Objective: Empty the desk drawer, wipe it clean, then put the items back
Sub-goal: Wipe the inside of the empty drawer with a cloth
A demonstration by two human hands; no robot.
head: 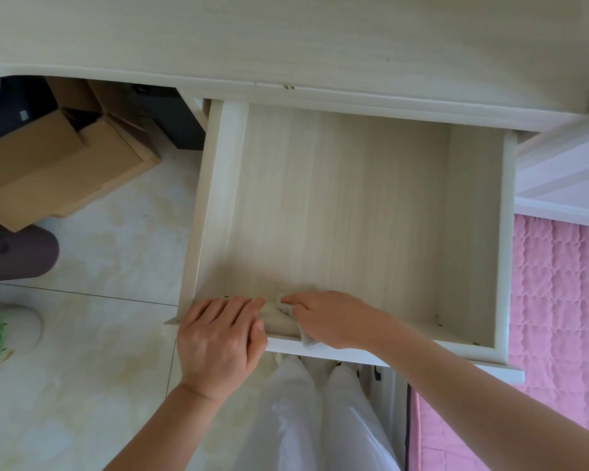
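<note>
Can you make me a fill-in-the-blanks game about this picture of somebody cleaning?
1. The drawer has been pulled ____.
2. The right hand holds a white ____.
3. The left hand rests on the drawer's ____ edge.
4. The box on the floor is made of ____.

Missing words: open, cloth, front, cardboard

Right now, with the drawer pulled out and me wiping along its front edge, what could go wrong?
The drawer is pulled far out, and the left hand rests over its front left corner; leaning on it could strain or tip the drawer. The right hand holds only a small bunched cloth, so the far corners may get missed. The cardboard box on the floor to the left could trip you when you step away.
</note>
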